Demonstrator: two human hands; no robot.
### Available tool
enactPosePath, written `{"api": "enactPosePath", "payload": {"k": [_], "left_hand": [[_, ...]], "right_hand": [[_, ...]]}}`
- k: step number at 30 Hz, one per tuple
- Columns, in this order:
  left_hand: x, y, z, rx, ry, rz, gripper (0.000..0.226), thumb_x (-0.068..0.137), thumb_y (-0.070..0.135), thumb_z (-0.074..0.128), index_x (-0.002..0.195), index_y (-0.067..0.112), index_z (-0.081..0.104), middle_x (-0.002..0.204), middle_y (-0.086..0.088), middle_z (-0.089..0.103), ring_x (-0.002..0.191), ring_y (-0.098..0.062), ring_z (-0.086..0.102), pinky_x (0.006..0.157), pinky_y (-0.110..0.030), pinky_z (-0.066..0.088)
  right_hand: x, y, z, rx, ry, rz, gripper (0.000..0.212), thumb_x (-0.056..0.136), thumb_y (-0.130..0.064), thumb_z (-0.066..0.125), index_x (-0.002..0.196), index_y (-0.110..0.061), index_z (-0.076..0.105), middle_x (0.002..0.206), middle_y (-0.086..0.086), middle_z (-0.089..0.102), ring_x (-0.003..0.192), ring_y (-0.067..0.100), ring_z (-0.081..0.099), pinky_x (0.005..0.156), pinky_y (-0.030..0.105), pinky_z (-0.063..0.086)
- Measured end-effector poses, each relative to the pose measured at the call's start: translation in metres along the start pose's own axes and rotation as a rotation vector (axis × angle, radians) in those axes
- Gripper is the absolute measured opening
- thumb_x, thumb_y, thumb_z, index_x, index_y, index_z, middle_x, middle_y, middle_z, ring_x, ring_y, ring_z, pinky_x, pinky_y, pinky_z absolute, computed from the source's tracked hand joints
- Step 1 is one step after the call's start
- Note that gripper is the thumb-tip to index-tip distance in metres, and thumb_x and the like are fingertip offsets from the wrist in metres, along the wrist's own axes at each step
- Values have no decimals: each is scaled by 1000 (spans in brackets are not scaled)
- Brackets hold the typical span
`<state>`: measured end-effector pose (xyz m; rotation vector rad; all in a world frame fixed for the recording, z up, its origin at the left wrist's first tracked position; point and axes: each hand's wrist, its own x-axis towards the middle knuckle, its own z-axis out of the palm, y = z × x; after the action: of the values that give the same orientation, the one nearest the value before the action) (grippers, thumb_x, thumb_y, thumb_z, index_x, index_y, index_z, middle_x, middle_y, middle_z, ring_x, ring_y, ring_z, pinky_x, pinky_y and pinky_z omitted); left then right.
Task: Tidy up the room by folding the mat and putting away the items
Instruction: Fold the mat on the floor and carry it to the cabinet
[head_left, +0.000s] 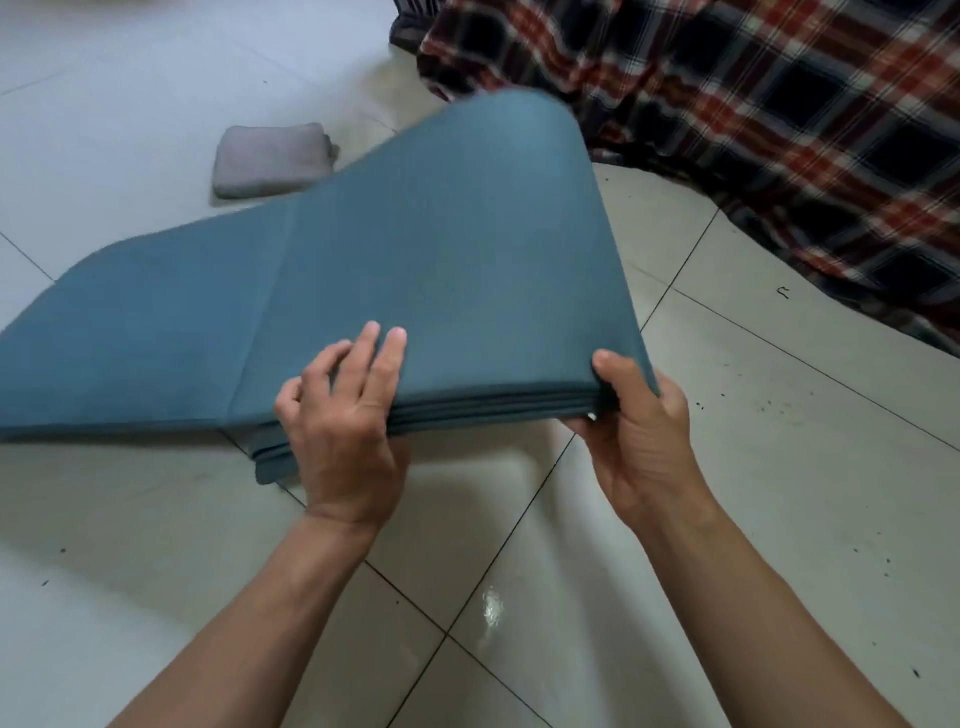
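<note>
Head view: looks down at a pale tiled floor (753, 519) with dark grout lines and two bare forearms reaching in from the near edge.
Mat (415, 270): blue-grey, folded into several stacked layers; it sits in the middle of the scene, its near edge lifted off the tiles while an unfolded section stretches away to the left and lies flat on the floor.
Fold: the far end of the raised stack curves over in a rounded bend, close to the checked cloth.
Left hand (345, 421): laid over the near edge of the stack, fingers spread on the top layer, thumb side down along the layered edge; it presses on the mat rather than closing tightly around it.
Right hand (636, 431): clamped on the near right corner of the stack, thumb on top, fingers wrapped underneath, bearing the lifted edge.
Grey pad (272, 160): a small soft rectangular piece, far left, resting on the tiles just beyond the mat's far edge.
Plaid blanket (753, 119): red, dark blue and white checks, spread over the far right of the floor, slightly blurred.
Floor marks: small dark specks scattered on the tiles at near right.
</note>
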<state>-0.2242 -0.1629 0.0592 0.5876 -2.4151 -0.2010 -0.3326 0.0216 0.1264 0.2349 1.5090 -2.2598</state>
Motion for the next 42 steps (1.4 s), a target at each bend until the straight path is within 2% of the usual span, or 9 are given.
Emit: {"api": "enactPosePath", "payload": {"k": [5,13,17,23,27,31,34,38,42], "left_hand": [[-40,3,20,118,-317,105,86,55,-3,77,135,25,61,136,2,64,114,-31,59,90,-47,39],[-54,-4,26,112,-517,138,105,43,17,88,141,26,52,143,0,55,121,-28,51,88,-45,40],[-64,-12,28,81,-630,135,115,40,40,93,145,28,45,148,-1,50,131,-26,41,96,-45,41],[-60,-22,22,-9,-562,47,83,75,71,54,143,23,52,151,-2,49,137,-28,45,107,-48,37],[-55,-40,12,-48,-462,-176,70,88,58,36,136,14,60,144,-9,56,132,-32,50,104,-51,41],[-55,-71,2,-19,-406,-366,64,89,54,38,130,12,64,143,-9,56,132,-32,47,100,-51,42],[-63,-96,-4,-21,-279,-554,43,94,36,59,127,9,63,145,-15,52,133,-36,43,104,-49,38],[-60,-124,-10,-196,-160,-1072,65,87,27,72,136,-6,44,144,-28,43,135,-42,37,115,-46,27],[-59,-144,-5,-433,-183,-1417,69,83,38,76,129,-3,47,114,-12,60,100,-29,57,91,-39,46]], "right_hand": [[0,32,-57,-246,293,264,18,84,-21,77,93,-10,66,90,8,70,77,20,66,53,27,54],[13,49,-79,-519,331,219,31,79,-23,84,101,-9,67,99,5,72,88,23,71,85,47,61],[12,71,-83,-688,382,181,40,81,-30,80,114,-13,65,100,-2,70,91,19,67,86,39,55],[11,84,-67,-1169,277,-174,50,87,-18,48,136,-10,46,127,10,56,117,31,50,102,46,43],[12,93,-34,-1549,113,-296,60,96,-17,43,153,-5,28,161,20,23,149,38,18,123,50,14],[6,106,5,-1708,-188,-396,63,101,-35,45,158,-21,21,168,11,2,155,31,-4,123,45,-3],[2,122,32,-1791,-390,-425,65,99,-38,50,157,-26,24,168,9,4,155,31,-3,123,47,-4],[6,136,50,-1925,-479,-332,58,100,-38,47,153,-33,26,168,5,7,154,35,-2,121,58,4],[14,138,55,-1930,-521,-221,52,97,-34,51,147,-31,33,164,6,17,151,38,8,118,62,16]]}}
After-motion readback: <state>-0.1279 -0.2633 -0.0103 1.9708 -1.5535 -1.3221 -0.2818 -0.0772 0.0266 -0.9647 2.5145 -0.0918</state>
